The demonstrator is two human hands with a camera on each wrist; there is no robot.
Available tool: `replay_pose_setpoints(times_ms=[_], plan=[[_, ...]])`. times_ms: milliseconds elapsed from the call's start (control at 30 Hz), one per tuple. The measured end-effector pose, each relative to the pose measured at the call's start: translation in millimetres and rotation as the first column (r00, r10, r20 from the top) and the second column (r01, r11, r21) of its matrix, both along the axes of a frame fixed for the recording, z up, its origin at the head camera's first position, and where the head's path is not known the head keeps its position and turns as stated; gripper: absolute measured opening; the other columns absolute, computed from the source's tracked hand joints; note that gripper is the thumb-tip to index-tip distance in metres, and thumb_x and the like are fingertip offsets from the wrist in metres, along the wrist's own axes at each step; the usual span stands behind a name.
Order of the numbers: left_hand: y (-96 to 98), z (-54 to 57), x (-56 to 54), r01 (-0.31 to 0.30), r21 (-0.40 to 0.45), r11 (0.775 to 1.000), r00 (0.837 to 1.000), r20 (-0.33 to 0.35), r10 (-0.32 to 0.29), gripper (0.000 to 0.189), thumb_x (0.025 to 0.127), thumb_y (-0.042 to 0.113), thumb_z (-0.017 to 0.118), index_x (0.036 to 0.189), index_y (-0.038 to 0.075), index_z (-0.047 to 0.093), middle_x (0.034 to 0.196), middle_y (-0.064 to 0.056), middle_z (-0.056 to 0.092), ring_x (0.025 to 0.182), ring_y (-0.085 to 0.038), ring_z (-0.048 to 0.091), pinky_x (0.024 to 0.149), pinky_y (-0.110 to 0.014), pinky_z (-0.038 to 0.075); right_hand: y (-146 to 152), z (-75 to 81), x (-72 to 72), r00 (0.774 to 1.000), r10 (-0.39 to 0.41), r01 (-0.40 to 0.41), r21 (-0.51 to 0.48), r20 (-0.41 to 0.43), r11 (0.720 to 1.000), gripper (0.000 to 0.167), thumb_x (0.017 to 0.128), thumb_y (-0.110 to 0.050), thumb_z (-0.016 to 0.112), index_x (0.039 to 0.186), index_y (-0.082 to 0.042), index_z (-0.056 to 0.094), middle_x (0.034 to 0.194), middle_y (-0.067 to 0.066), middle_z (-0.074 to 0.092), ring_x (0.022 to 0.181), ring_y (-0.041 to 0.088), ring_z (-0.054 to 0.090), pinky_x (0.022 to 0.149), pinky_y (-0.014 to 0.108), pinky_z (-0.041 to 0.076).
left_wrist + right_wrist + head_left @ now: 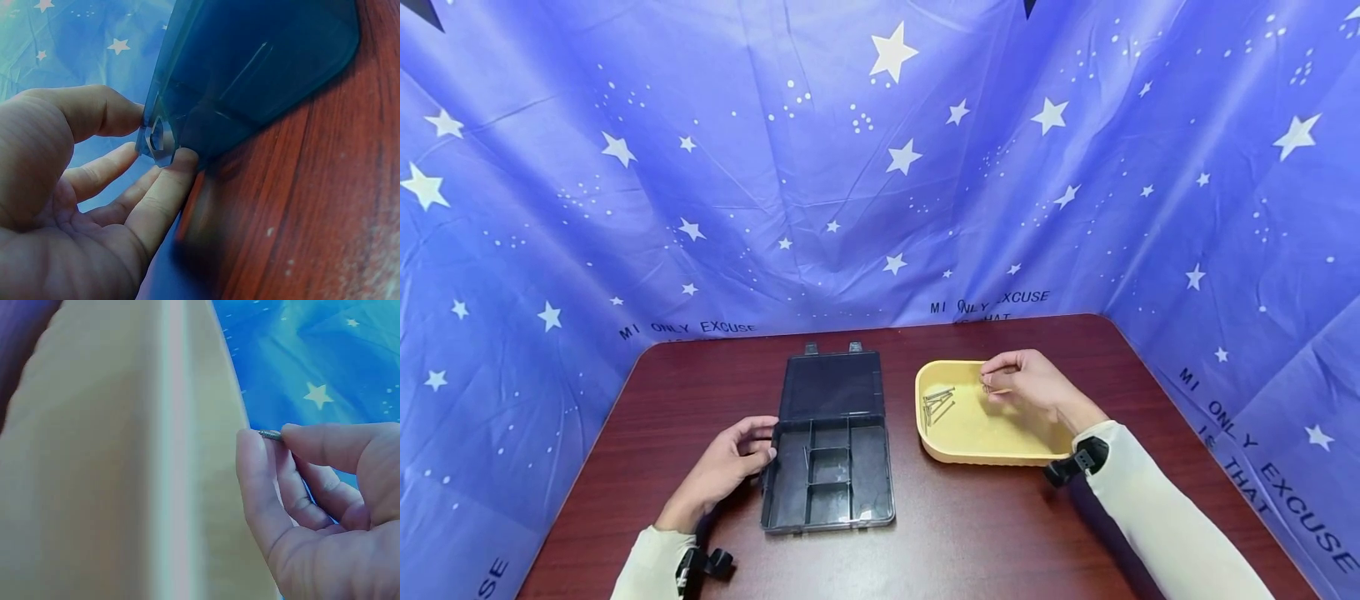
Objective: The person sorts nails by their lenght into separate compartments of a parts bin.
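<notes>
A dark see-through compartment box (869,475) lies with its lid (832,385) folded back. My left hand (727,463) holds the box's left side near the hinge; in the left wrist view, the thumb and fingers pinch the edge of the clear plastic (256,62). Over the yellow tray (977,458), my right hand (1036,385) pinches a small threaded metal screw (270,434) between thumb and index finger. Only part of that screw shows. Several long, thin metal screws (938,404) lie at the tray's left end.
The box and tray stand side by side on a dark red wooden table (940,533), with a gap between them. A blue star-patterned cloth (820,167) hangs behind and along both sides. Black camera mounts sit on both wrists.
</notes>
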State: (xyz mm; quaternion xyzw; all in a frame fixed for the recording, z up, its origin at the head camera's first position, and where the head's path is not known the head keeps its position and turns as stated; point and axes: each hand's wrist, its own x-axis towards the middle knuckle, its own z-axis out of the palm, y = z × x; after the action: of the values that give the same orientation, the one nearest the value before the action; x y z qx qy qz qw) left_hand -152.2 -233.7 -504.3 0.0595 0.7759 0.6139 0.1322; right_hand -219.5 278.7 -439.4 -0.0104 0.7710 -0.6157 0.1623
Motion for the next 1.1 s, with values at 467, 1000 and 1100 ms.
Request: replay_pose_setpoints(times_ms=[467,1000,1100], plan=[[-0.2,-1.0,0.3,-0.005,0.013,1.000,1.000,0.000,0.005,0.055,0.095,0.000,0.071,0.146,-0.002,0.052,0.136,-0.032,0.058,0.100,-0.011,0.068,0.069,-0.027,0.056,-13.1,39.4,3.4,0.994,-0.027,0.007,-0.189,-0.104,0.982,0.020,0.097,0.005,0.070,0.105,-0.013,0.077,0.092,0.000,0.079,0.088,0.016,0.076,0.084,0.032,0.064],[0.4,-0.7,-0.4,-0.017,0.011,1.000,1.000,0.025,0.017,0.056,0.095,0.001,0.071,0.147,-0.001,0.051,0.139,-0.030,0.058,0.104,-0.012,0.068,0.073,-0.027,0.058,-33.9,85.2,20.4,0.972,-0.064,-0.019,-0.347,-0.225,0.938,0.023,0.095,0.010,0.070,0.106,-0.009,0.080,0.098,0.005,0.081,0.090,0.016,0.079,0.083,0.030,0.063],[1.5,-1.8,0.3,-0.022,0.012,1.000,0.999,0.029,0.022,0.056,0.095,0.001,0.071,0.147,0.000,0.052,0.138,-0.029,0.058,0.103,-0.012,0.068,0.072,-0.028,0.058,-37.7,90.6,24.9,0.963,-0.069,-0.030,-0.358,-0.259,0.933,0.024,0.095,0.010,0.070,0.104,-0.010,0.080,0.098,0.006,0.081,0.089,0.015,0.079,0.083,0.031,0.063]])
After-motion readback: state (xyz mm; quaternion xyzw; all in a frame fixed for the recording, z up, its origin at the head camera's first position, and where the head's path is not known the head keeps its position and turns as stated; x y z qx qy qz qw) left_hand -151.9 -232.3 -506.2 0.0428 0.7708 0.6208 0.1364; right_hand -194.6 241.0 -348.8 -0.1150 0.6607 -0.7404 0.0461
